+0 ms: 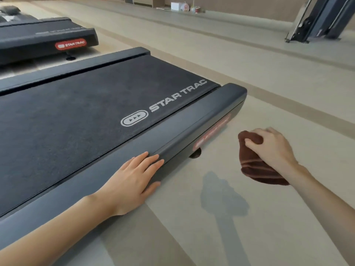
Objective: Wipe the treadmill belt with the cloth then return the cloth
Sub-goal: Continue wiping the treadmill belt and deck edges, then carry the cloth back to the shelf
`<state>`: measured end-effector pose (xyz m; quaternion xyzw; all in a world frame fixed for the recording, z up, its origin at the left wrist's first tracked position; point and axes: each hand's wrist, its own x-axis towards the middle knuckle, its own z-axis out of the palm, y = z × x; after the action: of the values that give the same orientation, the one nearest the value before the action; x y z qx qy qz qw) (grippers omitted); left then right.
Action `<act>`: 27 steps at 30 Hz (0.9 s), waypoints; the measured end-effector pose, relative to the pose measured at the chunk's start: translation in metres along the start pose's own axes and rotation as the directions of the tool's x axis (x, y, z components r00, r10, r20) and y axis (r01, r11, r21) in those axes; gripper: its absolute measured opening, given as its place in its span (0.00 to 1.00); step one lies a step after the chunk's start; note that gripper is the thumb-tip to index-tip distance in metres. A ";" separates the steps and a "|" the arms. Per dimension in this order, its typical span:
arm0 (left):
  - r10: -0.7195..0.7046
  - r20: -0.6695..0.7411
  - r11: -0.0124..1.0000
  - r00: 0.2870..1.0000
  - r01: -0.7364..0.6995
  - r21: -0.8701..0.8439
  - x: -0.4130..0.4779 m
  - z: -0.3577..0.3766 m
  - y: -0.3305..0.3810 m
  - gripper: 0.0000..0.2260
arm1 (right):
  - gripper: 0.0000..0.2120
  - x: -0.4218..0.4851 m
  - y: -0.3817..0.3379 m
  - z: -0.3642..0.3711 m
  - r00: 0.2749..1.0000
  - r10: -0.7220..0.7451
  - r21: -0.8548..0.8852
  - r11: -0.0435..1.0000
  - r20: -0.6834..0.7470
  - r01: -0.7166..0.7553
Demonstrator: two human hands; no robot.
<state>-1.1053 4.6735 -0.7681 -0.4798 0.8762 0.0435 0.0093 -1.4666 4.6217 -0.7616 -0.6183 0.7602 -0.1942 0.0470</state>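
Other treadmill: a second flat black treadmill (pixel 46 38) with a red oval label sits behind the near treadmill, on its far side.
Belt: the near treadmill's wide, rough black rubber belt (pixel 86 112) has white STAR TRAC letters close to its end.
Left hand: the left hand (pixel 132 181) lies flat, fingers straight, on the near treadmill's smooth dark grey side rail (pixel 192 121). It holds nothing.
Small things: some white and red bits (pixel 182 6) sit by the wall, far past the near treadmill's end. They are too small to tell.
Cloth: the soft dark brown cloth with thin pale stripes (pixel 255 167) hangs in a bunch over the pale floor (pixel 269 93), near the treadmill's end corner. It does not touch the belt.
Right hand: the right hand (pixel 272 146) has its fingers curled tight round the top of the cloth.
Hands: they are well apart, one on the rail, one off the near treadmill.
How the cloth handles: it looks light, floppy and hard to break. It seems best to keep a big bunch in the palm so a flat part can press down. The rough belt may tug at it.
Metal frame: a tall dark metal frame (pixel 322 18) stands far beyond the near treadmill's end.
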 end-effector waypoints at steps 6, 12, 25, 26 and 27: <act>0.135 -0.066 0.991 0.989 -0.136 -0.008 0.080 -0.022 0.070 0.24 | 0.13 -0.034 0.080 -0.039 0.997 0.070 0.026 0.997 -0.013 -0.069; 0.268 -0.105 0.962 0.958 -0.260 0.084 0.131 -0.044 0.126 0.24 | 0.13 -0.057 0.106 -0.064 0.997 0.069 0.011 0.998 -0.047 -0.069; 0.460 -0.109 0.887 0.881 -0.452 0.095 0.210 -0.011 0.223 0.24 | 0.15 -0.090 0.130 -0.067 0.916 0.332 -0.038 0.936 -0.226 -0.349; 0.471 -0.101 0.881 0.876 -0.463 0.099 0.216 -0.008 0.226 0.24 | 0.15 -0.090 0.134 -0.068 0.911 0.342 -0.037 0.932 -0.229 -0.360; 0.478 -0.085 0.877 0.874 -0.470 0.098 0.221 -0.007 0.230 0.24 | 0.14 -0.091 0.135 -0.070 0.905 0.354 -0.031 0.928 -0.234 -0.371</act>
<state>-1.4179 4.6108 -0.7587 -0.2512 0.9674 -0.0139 -0.0304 -1.5921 4.7473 -0.7604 -0.4414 0.8689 -0.2222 -0.0270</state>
